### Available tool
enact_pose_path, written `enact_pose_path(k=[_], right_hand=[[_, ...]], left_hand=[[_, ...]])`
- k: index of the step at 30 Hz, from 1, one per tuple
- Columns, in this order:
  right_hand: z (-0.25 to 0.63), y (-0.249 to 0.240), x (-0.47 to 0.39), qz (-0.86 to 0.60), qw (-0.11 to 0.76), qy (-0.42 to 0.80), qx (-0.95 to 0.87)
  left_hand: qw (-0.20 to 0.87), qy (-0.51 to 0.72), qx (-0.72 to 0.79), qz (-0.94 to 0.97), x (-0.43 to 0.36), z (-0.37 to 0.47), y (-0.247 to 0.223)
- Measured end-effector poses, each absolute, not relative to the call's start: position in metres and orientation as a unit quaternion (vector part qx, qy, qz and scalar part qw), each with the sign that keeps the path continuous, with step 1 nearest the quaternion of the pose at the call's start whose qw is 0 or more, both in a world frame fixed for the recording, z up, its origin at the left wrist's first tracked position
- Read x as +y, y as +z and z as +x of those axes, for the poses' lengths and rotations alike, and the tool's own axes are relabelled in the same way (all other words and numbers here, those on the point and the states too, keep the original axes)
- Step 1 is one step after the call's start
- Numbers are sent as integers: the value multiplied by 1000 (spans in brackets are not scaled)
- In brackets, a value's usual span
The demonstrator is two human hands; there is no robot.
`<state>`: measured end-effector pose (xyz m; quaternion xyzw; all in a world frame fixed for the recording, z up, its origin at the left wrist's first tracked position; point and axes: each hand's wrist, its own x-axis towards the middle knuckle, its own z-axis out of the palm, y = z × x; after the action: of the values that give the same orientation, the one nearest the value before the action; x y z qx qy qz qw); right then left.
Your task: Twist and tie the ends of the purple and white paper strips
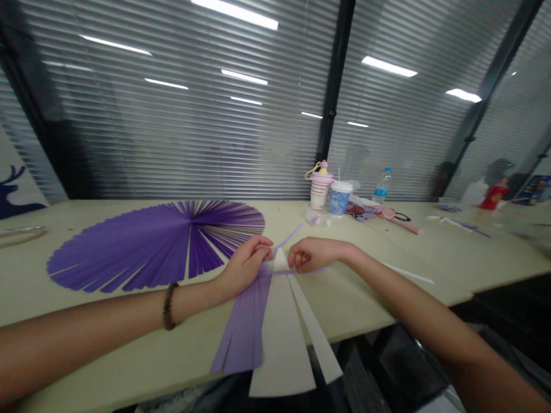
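Note:
In front of me, long tapering white paper strips [282, 338] and lilac paper strips [245, 327] fan out toward me over the table's near edge. A thin lilac band [282, 272] crosses their narrow upper part, and one thin end [290, 234] sticks up and away between the hands. My left hand [247, 264], with a dark beaded bracelet on its wrist, is closed over the left side of the narrow part, fingers pinching at the band. Across from it, my right hand [316, 254] is curled with fingertips down at the band's right side. Exact fingertip contact is partly hidden.
A large round purple pleated fan shape [129, 246] lies left on the table [365, 292]. At the back stand a pink-lidded cup [319, 192], a blue patterned cup [340, 201] and a water bottle [381, 186]. A pink handled object [400, 221] lies right.

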<state>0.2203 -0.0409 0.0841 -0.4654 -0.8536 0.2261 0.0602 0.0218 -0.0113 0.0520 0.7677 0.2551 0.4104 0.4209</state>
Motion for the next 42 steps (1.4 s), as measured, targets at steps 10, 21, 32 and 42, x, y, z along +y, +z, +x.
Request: enact_pose_path(k=[10,21,32,42], right_hand=[[215,84,-50,-491,110,281,-817],[193,136,-27,-479,430,165,-747],[175,92,-19,-482,419,223,-737],[174,88,-22,-471,388,284,-740]], left_hand=[[379,463,286,749,-6,25,68],[486,529,429,548,27,11,109],[649,455,292,535,25,13,107],[515,529,324,592,30,9,88]])
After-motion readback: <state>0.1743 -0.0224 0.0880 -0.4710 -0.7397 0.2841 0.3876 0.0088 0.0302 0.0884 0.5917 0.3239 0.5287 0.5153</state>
